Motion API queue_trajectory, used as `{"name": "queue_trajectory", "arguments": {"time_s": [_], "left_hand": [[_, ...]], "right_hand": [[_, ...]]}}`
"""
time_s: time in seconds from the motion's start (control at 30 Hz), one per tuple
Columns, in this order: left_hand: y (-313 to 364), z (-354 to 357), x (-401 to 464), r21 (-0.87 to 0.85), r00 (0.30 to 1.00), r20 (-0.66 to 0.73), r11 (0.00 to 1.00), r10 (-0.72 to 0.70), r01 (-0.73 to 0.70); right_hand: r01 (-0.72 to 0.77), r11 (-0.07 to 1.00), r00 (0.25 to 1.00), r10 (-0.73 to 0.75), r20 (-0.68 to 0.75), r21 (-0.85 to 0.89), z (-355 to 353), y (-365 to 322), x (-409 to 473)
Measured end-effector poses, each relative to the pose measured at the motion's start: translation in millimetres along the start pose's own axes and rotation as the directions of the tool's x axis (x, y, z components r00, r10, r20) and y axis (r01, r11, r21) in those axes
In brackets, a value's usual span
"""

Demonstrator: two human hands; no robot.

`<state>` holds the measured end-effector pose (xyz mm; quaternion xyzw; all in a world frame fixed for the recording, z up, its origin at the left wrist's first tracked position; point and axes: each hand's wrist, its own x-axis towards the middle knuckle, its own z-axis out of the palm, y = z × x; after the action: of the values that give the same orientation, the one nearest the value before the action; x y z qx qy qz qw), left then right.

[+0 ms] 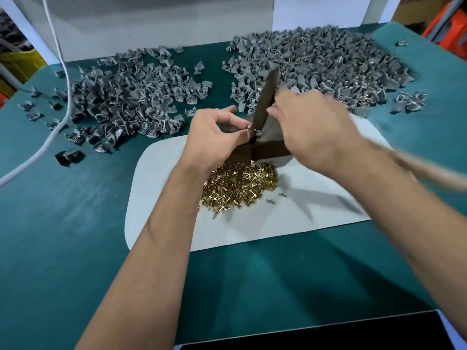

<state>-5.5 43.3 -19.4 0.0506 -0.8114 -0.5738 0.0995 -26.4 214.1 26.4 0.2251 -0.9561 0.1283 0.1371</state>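
A dark metal press tool stands on a dark base block (267,151) at the back of a white mat (290,218). Its lever handle (265,97) points up and away. My right hand (313,130) grips the lever near its middle; the hand is blurred. My left hand (214,137) pinches a small grey part (249,131) at the foot of the lever, where a shiny pin shows. A heap of small brass rivets (240,183) lies on the mat just in front of the base.
Two big heaps of grey plastic parts lie on the green table, one at the back left (131,97) and one at the back right (323,66). A white cable (63,92) runs down the left side. A white panel (151,26) stands behind.
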Motion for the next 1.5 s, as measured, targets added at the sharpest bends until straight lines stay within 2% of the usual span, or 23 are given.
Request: {"name": "queue_trajectory", "arguments": {"time_s": [0.03, 0.1, 0.13, 0.2, 0.23, 0.33, 0.4, 0.47, 0.5, 0.53, 0.57, 0.63, 0.7, 0.73, 0.83, 0.87, 0.93, 0.97, 1.07, 1.2, 1.27, 1.33, 1.5], "left_hand": [[0, 0, 0, -0.002, 1.0, 0.005, 1.0, 0.003, -0.003], [0, 0, -1, -0.017, 1.0, 0.013, 1.0, -0.008, 0.008], [0, 0, -1, -0.03, 1.0, 0.021, 0.999, -0.02, 0.021], [-1, 0, 1, -0.052, 0.999, 0.037, 0.998, -0.032, 0.034], [-2, -1, 2, -0.06, 0.999, 0.039, 0.998, -0.034, 0.036], [-4, -1, 1, -0.083, 0.999, 0.043, 0.996, -0.032, 0.035], [-2, 0, 0, -0.068, 0.999, 0.034, 0.997, -0.033, 0.035], [-1, 0, 0, -0.056, 0.999, 0.024, 0.997, -0.041, 0.043], [-1, 0, 1, -0.055, 0.999, 0.023, 0.998, -0.043, 0.044], [-2, -1, 1, -0.055, 0.999, 0.024, 0.998, -0.042, 0.043], [-2, -1, 2, -0.057, 0.999, 0.027, 0.998, -0.039, 0.04], [-3, -1, 1, -0.068, 0.999, 0.036, 0.997, -0.028, 0.03], [-3, 0, 0, -0.063, 0.999, 0.034, 0.997, -0.032, 0.034], [-2, 0, 0, -0.053, 0.999, 0.028, 0.998, -0.037, 0.038], [-3, 0, 2, -0.045, 0.999, 0.024, 0.998, -0.043, 0.044], [-3, 0, 2, -0.046, 0.999, 0.021, 0.998, -0.042, 0.043], [-3, -1, 0, -0.055, 0.999, 0.015, 0.998, -0.041, 0.042], [-2, 0, -2, -0.063, 0.999, 0.024, 0.997, -0.042, 0.043], [0, 1, -4, -0.023, 0.999, 0.017, 0.999, -0.04, 0.041], [-1, 2, -1, -0.002, 0.999, -0.004, 0.999, -0.048, 0.048], [-1, 2, 0, -0.001, 0.998, -0.009, 0.998, -0.057, 0.057], [-1, 1, 0, -0.008, 0.998, -0.006, 0.998, -0.066, 0.066], [-1, 1, 1, -0.037, 0.998, 0.002, 0.997, -0.064, 0.064]], "right_hand": [[0.008, 0.999, 0.997, -0.006, 0.073, -0.033, 3, 1, -1], [0.015, 0.998, 0.996, -0.009, 0.087, -0.063, -6, 5, 3], [0.014, 0.997, 0.999, -0.012, 0.039, -0.069, -10, 9, 5], [-0.029, 0.999, 0.988, 0.032, -0.15, 0.025, -13, 10, 6], [-0.019, 0.998, 0.984, 0.029, -0.178, 0.056, -11, 7, 5], [0.024, 0.999, 0.998, -0.022, 0.051, -0.036, 5, 1, -4], [0.019, 0.997, 0.998, -0.014, 0.067, -0.072, -1, 5, 1], [0.002, 0.998, 0.997, -0.007, -0.076, -0.06, -9, 10, 6], [-0.016, 1.0, 0.983, 0.018, -0.184, 0.01, -9, 10, 6], [-0.007, 0.998, 0.974, 0.02, -0.227, 0.06, -8, 8, 5], [0.003, 0.999, 0.984, 0.006, -0.178, 0.048, -4, 5, 3], [0.003, 0.999, 0.999, -0.001, 0.036, -0.048, 4, 2, -1], [-0.01, 0.995, 0.995, 0.019, 0.093, -0.103, -4, 8, 4], [-0.003, 0.993, 0.998, 0.01, 0.065, -0.115, -10, 11, 8], [-0.011, 1.0, 0.979, 0.012, -0.202, 0.004, -9, 12, 7], [0.003, 1.0, 0.983, -0.001, -0.186, 0.007, -4, 8, 6], [0.026, 0.998, 1.0, -0.026, 0.007, -0.052, 9, 5, 3], [0.017, 0.998, 0.998, -0.014, 0.055, -0.055, 10, 8, 2], [0.016, 0.999, 0.998, -0.013, 0.055, -0.051, 2, 17, 2], [-0.032, 0.989, 0.999, 0.027, 0.039, 0.142, -7, 36, -7], [-0.069, 0.985, 0.997, 0.062, 0.048, 0.161, -14, 49, -10], [-0.135, 0.981, 0.987, 0.121, 0.106, 0.137, -19, 60, -11], [-0.219, 0.972, 0.927, 0.234, 0.292, -0.083, -11, 64, -20]]}}
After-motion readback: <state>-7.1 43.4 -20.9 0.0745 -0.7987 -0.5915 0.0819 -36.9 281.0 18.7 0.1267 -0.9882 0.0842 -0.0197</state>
